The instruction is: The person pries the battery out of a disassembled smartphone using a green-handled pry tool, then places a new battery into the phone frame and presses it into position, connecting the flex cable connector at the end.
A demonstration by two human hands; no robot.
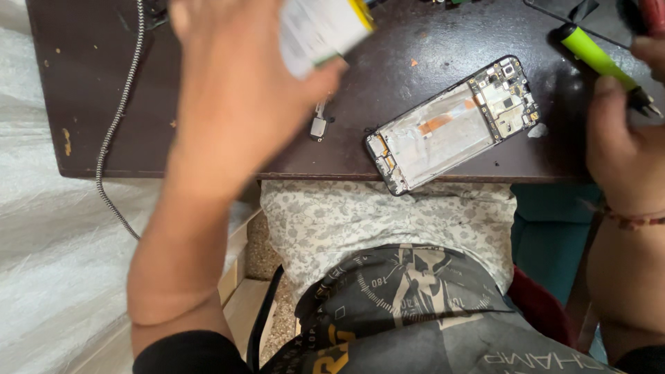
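My left hand [239, 76] is raised over the left half of the dark brown table [90, 104] and grips a flat white phone battery [320, 28] with a yellow edge; both are motion-blurred. My right hand [623, 125] is at the right edge and holds a lime-green tool [596, 55] with a dark metal tip pointing right. An opened smartphone [454, 125] lies diagonally near the table's front edge, its back off, showing a silvery battery bay and circuit board at the upper right. A small grey part [318, 127] lies left of the phone.
A braided black-and-white cable [114, 131] runs down the table's left side and over its edge. A dark flat panel [589, 14] lies at the back right. Below the table is my patterned shirt and dark printed cloth [388, 291]. White sheeting [41, 277] covers the left.
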